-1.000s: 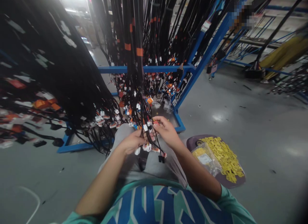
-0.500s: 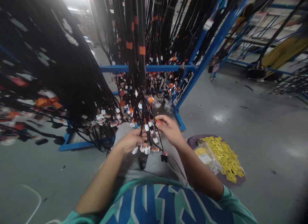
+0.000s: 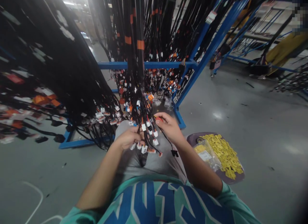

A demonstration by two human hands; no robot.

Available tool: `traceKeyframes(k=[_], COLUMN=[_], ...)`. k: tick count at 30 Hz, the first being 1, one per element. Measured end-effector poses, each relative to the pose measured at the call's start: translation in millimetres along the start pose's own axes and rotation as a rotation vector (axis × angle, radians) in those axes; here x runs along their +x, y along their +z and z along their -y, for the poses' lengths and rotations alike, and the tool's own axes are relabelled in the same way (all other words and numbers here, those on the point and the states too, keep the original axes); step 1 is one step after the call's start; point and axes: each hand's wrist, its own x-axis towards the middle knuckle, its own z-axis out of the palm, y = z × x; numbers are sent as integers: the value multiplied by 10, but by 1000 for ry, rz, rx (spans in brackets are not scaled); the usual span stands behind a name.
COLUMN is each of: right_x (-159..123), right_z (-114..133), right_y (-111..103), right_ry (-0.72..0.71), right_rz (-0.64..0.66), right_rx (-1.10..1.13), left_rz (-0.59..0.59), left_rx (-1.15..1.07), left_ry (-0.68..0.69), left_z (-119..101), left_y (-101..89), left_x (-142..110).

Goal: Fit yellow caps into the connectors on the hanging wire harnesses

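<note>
A black wire harness (image 3: 143,99) hangs in front of me, its lower ends spreading into wires with white, orange and black connectors over my lap. My left hand (image 3: 131,138) is closed around some of these wires, just above a row of white connectors (image 3: 143,149). In my right hand (image 3: 169,125), a red connector (image 3: 159,119) is pinched between thumb and fingers, to the right of the bundle. Below that hand dangles a black connector (image 3: 174,153) on a dark wire.
A blue metal rack (image 3: 158,65) stands ahead, hung with many harnesses. Another thick bundle (image 3: 72,63) hangs close on my left. At the right, a dark stool-like surface (image 3: 192,139) carries yellow plastic parts (image 3: 226,155) and a clear bag (image 3: 208,156). A person is partly visible far right.
My right hand has drawn slightly away from the bundle with the red connector. The black connector on its dark wire has swung to the right. My left hand stays on the wires.
</note>
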Motion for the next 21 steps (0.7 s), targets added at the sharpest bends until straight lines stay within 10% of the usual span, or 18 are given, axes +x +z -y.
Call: traceKeyframes(k=[10, 16, 21], right_x=[65, 64, 49], right_z=[-69, -79, -98], right_y=[60, 21, -73], right_ry=[-22, 71, 164], right_rz=[-78, 25, 74], right_rx=[57, 262, 420], left_rz=[-28, -183, -43], left_rx=[673, 1325, 1203], left_ry=[321, 161, 131], left_z=[25, -60, -69], left_y=[395, 769, 668], left_x=[-193, -323, -367])
